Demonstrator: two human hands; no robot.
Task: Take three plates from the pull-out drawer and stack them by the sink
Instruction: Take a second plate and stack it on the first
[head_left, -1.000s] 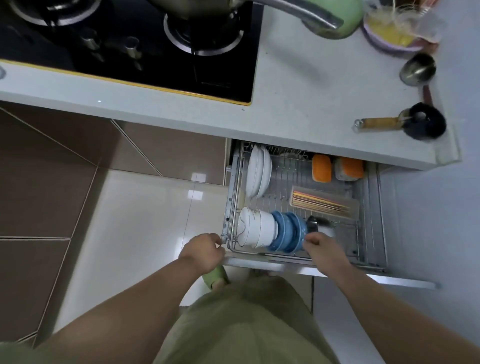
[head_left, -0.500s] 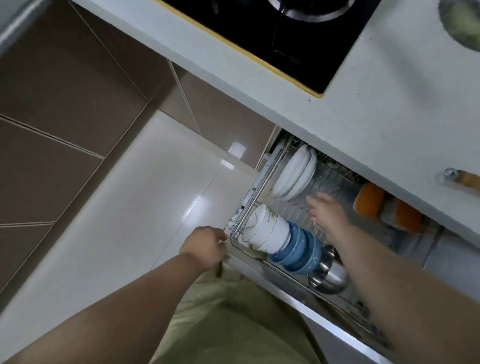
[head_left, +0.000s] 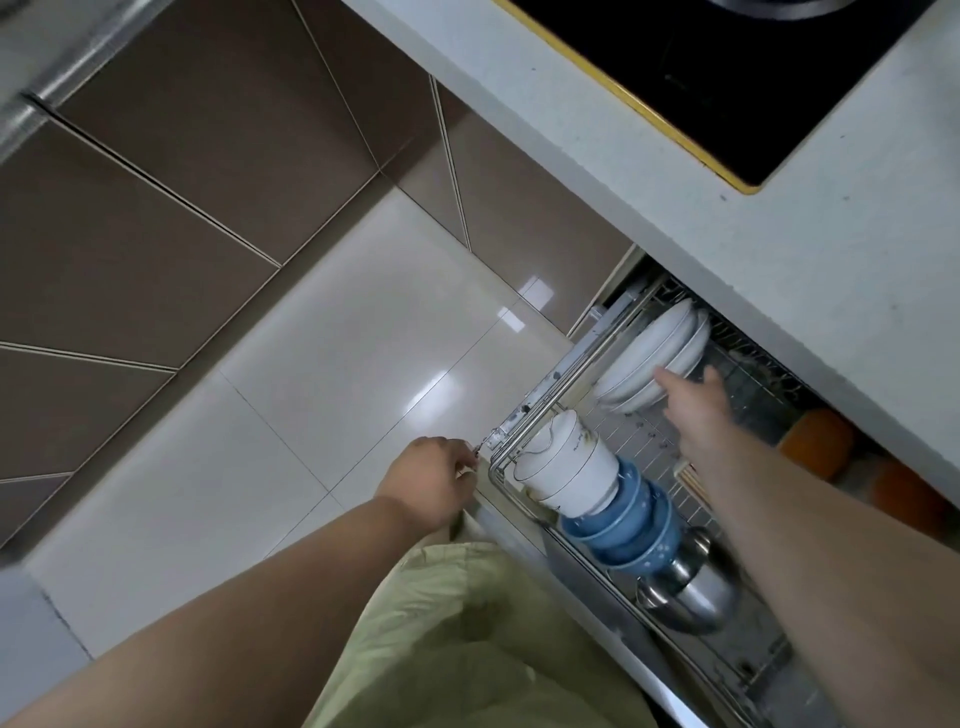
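no readable text, labels, brands or numbers anywhere

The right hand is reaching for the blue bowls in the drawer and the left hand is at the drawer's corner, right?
Not quite. In the head view the right hand reaches the white plates standing on edge at the back, not the blue bowls. The left hand is at the drawer's corner, as you said.

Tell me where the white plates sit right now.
The white plates stand on edge at the drawer rack's far left end, under the countertop edge, the right hand reaching them.
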